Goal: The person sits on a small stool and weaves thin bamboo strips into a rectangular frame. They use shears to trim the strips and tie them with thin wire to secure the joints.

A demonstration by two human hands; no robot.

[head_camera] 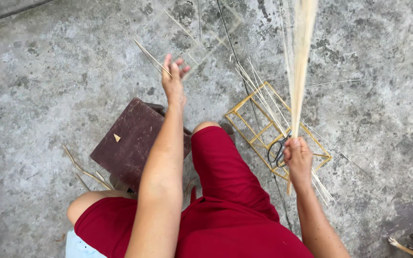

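My left hand (174, 79) is stretched out over the concrete floor, fingers pinched on a single thin bamboo stick (150, 56) that points up and to the left. My right hand (298, 157) is closed around a bundle of pale thin bamboo sticks (300, 57), held upright and fanning out blurred at the top. Below that hand a yellow bamboo frame (255, 98) made of joined rods lies on the floor, with black-handled scissors (277, 150) resting on it. Several loose sticks (264, 98) lie across the frame.
A dark red wooden stool (130, 141) stands by my left knee, a small wood chip on top. My legs in red shorts (225, 191) fill the lower middle. Bamboo offcuts (84, 169) lie left of the stool. A small animal's paws (409, 243) show at the bottom right corner.
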